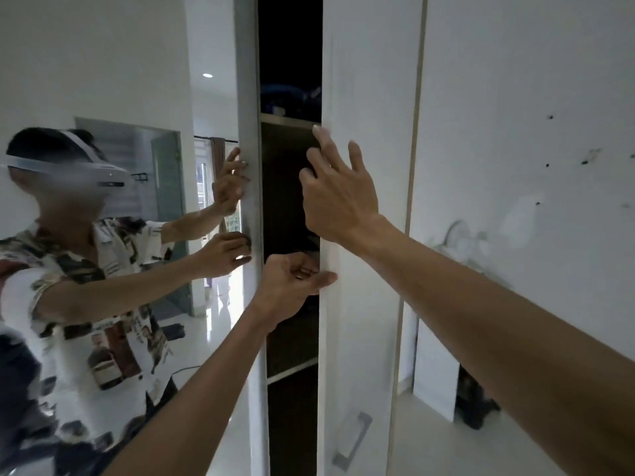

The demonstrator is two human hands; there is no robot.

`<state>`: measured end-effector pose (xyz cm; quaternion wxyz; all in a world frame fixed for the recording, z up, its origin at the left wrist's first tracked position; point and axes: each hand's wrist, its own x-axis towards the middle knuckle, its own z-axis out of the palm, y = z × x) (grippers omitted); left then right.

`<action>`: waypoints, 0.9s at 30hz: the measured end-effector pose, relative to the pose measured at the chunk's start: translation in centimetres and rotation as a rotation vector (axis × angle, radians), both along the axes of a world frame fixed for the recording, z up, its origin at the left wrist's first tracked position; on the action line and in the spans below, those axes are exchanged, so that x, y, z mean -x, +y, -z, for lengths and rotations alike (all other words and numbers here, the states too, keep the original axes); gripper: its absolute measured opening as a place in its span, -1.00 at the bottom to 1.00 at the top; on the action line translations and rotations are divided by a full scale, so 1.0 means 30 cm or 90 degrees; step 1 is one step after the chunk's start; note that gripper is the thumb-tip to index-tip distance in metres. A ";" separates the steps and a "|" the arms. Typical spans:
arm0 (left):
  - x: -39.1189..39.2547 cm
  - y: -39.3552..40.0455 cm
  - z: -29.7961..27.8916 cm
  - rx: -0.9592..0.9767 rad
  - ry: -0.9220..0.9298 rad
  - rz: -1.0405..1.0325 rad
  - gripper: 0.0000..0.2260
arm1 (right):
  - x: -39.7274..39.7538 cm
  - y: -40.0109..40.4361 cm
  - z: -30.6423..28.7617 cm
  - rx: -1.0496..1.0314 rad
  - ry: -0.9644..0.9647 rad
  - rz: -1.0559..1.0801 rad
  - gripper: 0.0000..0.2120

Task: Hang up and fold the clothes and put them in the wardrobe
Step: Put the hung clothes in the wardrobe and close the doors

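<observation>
Both hands work the tall white wardrobe door [364, 235]: the left hand [292, 286] curls its fingers around the door's edge, the right hand [338, 197] spreads open-fingered against it above.

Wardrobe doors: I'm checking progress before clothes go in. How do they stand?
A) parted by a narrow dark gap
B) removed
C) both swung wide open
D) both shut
A: both hands, left hand and right hand, are at the white door edge beside a narrow dark gap showing shelves.

Wardrobe [364, 201] stands ajar. Upper shelf [285, 119] carries dark blue items [285, 97], too dim to identify. Lower shelf [292, 367] bare.
</observation>
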<state>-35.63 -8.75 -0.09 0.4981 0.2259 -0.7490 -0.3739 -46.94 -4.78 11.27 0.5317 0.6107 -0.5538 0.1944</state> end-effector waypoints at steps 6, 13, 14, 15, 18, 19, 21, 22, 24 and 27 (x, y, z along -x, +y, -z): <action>0.192 0.112 -0.007 0.012 -0.027 0.122 -0.59 | 0.177 0.188 -0.022 0.078 0.014 0.073 -0.79; 0.576 0.237 0.016 0.181 -0.078 0.125 0.11 | 0.423 0.414 -0.019 0.059 0.008 0.280 -0.58; 0.623 0.253 0.020 0.200 -0.083 0.114 0.16 | 0.456 0.439 -0.019 0.059 -0.003 0.301 -0.57; 0.666 0.267 0.025 0.219 -0.094 0.107 0.21 | 0.487 0.462 -0.019 0.063 -0.019 0.314 -0.57; 0.804 0.309 0.042 0.276 -0.121 0.094 0.29 | 0.592 0.524 -0.017 0.052 -0.087 0.329 -0.55; 0.848 0.324 0.043 0.290 -0.125 0.083 0.29 | 0.628 0.539 -0.017 0.042 -0.110 0.332 -0.53; 0.953 0.357 0.039 0.307 -0.152 0.055 0.31 | 0.711 0.572 -0.019 0.025 -0.138 0.351 -0.50; 0.994 0.370 0.034 0.314 -0.172 0.037 0.31 | 0.748 0.585 -0.019 0.017 -0.144 0.359 -0.49; 1.064 0.402 0.024 0.312 -0.204 0.020 0.32 | 0.825 0.609 -0.018 0.004 -0.156 0.373 -0.48; 1.145 0.446 0.015 0.282 -0.208 0.025 0.30 | 0.935 0.628 -0.010 -0.004 -0.170 0.391 -0.48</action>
